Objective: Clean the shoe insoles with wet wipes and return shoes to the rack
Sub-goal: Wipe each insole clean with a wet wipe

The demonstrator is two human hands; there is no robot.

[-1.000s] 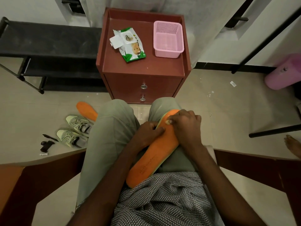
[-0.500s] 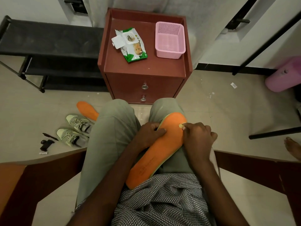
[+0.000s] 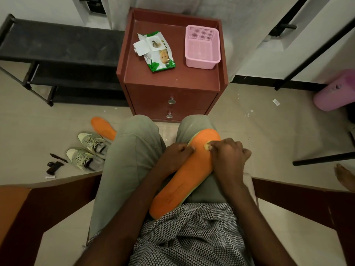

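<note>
An orange insole (image 3: 189, 173) lies slanted across my lap, toe end pointing away. My left hand (image 3: 175, 157) grips its left edge near the toe. My right hand (image 3: 227, 157) is closed on a small crumpled wet wipe (image 3: 207, 147) and presses it on the insole's right side. A second orange insole (image 3: 102, 127) lies on the floor at the left, partly hidden by my knee. Two grey-green shoes (image 3: 89, 150) stand next to it. The wet wipes pack (image 3: 155, 50), its flap open, rests on the red-brown cabinet (image 3: 172, 79).
A pink basket (image 3: 201, 47) stands on the cabinet's right side. A black shoe rack (image 3: 57, 60) runs along the wall at left. Small black objects (image 3: 54, 166) lie on the floor near the shoes. Wooden chair arms (image 3: 299, 200) flank me. A bare foot (image 3: 343, 176) shows at right.
My right hand has slid with the wipe from over the insole's toe toward its right side, uncovering the toe end. My left hand has kept its hold.
</note>
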